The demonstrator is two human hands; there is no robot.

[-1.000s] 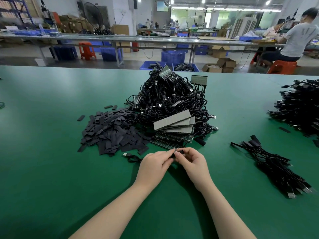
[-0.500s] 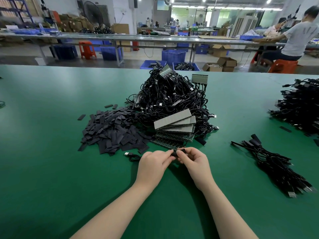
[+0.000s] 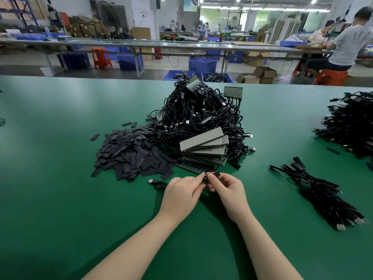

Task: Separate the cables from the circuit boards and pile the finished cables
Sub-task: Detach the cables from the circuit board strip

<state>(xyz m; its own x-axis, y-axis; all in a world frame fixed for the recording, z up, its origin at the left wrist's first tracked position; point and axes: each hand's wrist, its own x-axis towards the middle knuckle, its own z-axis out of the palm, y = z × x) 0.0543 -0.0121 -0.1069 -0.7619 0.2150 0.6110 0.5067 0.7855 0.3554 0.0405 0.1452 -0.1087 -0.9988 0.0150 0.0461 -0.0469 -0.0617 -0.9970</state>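
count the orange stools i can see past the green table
3: one far left under the long bench, one near mid-bench, one under the seated person at right. Others may be hidden.

1 head view, looking forward-down, close over green table [image 3: 60,199].

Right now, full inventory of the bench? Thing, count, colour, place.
Table: one, green, fills the foreground.
Tangled cable heap: one heap, black, table centre, boards still attached.
Circuit board stack: several boards, grey over green, front of the heap.
Sleeve pieces: one heap, dark grey, left of the boards.
Finished cables: one bundle, black, right of the hands.
Far cable pile: one, black, right edge.
Loose cable: one, black, left of the left hand.
Small black part: one, pinched between both hands.
Left hand: pinches the part.
Right hand: pinches the part.
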